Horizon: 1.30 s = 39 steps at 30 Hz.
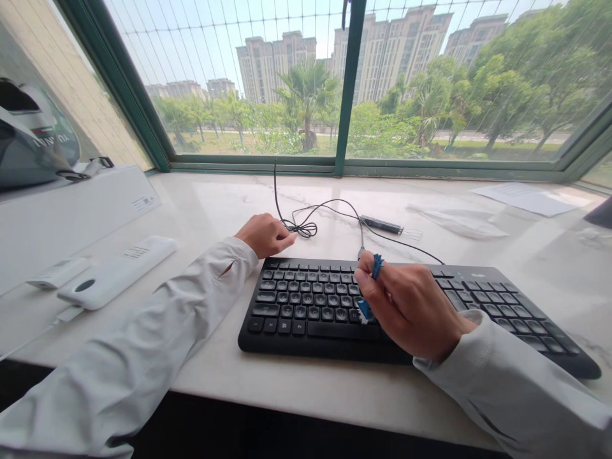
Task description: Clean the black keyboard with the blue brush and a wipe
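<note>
A black keyboard [306, 299] lies on a white marble sill in front of me. My right hand [411, 306] is closed around a small blue tool [368, 299], whose lower end touches the keys near the middle of the keyboard. My left hand [265, 234] rests in a loose fist on the sill at the keyboard's back left corner, its fingers curled with nothing visible in them. The keyboard's black cable [306, 223] coils just beyond that hand.
A white box [71, 217] stands at the left with white devices [115, 271] in front of it. A dark pen-like tool [382, 224], a clear plastic bag [459, 223] and papers [526, 197] lie behind the keyboard. A large window closes off the far side.
</note>
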{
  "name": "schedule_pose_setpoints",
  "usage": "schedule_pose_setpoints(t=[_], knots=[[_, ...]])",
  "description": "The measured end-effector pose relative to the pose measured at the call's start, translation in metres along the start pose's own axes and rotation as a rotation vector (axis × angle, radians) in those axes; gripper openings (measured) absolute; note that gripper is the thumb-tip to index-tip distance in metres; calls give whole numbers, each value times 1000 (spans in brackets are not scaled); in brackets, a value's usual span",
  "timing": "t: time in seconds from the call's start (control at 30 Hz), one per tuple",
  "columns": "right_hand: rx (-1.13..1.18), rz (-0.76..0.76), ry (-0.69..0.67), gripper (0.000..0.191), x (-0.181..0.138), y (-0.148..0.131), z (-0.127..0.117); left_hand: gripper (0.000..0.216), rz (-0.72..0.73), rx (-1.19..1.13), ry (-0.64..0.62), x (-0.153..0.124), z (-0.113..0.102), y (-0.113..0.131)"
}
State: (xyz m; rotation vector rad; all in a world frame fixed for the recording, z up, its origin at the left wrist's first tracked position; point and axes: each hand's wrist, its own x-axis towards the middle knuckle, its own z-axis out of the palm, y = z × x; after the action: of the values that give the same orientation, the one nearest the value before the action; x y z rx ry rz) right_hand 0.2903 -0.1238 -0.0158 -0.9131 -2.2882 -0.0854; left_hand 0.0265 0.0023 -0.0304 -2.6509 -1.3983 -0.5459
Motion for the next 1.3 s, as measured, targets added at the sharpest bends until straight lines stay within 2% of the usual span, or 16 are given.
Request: schedule_pose_setpoints(t=[0.3,0.4,0.57,0.67,0.77,0.93,1.13,1.3], knots=[[126,83,-75,21,2,-2,-4,49,0,11,-15,0,0,-1],[112,167,-14,24,5,1,-10,50,1,23,-12,0,-1,-1],[-51,257,138,21,11,12,-24,51,-4,34,-15,0,-1,0],[-18,329,113,15,14,18,-30,52,1,32,-18,0,-2,-1],[50,385,38,18,15,20,-29,51,12,25,-14,0,-2,-2],[36,339,-51,16,11,17,-15,50,9,27,1,0,-1,-4],[-17,292,-51,14,8,18,-2,51,7,21,-2,-1,0,-5],[79,308,-74,14,9,19,-1,51,5,33,-7,-1,0,-5]])
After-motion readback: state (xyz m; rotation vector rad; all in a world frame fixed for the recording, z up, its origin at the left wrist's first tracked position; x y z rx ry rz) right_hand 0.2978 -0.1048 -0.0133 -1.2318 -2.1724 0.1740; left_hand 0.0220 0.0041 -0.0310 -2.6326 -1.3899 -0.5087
